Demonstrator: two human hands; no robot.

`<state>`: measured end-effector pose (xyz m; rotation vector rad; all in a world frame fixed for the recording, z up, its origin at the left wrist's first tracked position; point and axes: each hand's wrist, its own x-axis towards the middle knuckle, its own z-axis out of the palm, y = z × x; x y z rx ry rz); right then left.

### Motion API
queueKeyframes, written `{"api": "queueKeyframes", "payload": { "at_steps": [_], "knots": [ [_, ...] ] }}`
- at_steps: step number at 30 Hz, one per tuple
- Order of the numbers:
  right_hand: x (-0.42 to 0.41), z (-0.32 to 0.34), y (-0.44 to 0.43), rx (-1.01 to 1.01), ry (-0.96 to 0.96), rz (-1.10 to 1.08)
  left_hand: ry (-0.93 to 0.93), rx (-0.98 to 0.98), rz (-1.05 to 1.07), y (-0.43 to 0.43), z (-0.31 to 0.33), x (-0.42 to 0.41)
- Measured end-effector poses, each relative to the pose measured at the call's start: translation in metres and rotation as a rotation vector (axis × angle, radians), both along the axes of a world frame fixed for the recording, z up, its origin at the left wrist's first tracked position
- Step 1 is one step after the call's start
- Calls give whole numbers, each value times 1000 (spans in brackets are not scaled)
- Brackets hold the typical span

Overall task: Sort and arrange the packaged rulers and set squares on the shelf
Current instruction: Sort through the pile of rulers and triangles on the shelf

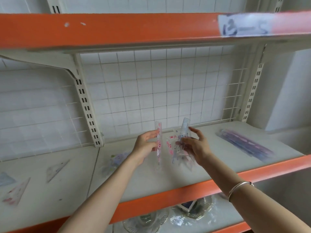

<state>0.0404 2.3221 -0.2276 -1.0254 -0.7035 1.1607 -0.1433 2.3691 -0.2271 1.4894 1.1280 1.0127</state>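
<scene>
While my left hand pinches one pink-printed ruler upright above the shelf, my right hand, just beside it, loosely grips a bundle of rulers, long axes parallel.

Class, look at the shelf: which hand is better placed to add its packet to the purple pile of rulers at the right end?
Right. The right hand grips its packets on the side nearer the purple pile; the left hand, holding a pink ruler, would probably have to cross it.
</scene>
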Motion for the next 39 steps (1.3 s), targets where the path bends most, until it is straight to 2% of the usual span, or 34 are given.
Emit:
{"api": "queueKeyframes", "payload": {
  "at_steps": [9, 25, 30, 35, 37, 39],
  "knots": [
    [101, -1, -20, -6, -35, -159, 41, 14, -156, 5, 2, 122],
    [176, -2, -51, -132, 28, -520, -7, -117, -341, 0, -13, 222],
    [215, -6, -40, -168, 10, -556, -35, -111, -263, 4, -23, 259],
    [257, -3, -38, -169, -33, -510, -128, -204, -141, 6, -32, 311],
    [273, 0, -38, -136, -16, -468, -58, -140, -77, 10, -37, 331],
    [287, 1, -37, -119, -22, -430, 103, -37, -17, 8, -40, 342]
  ]
}}
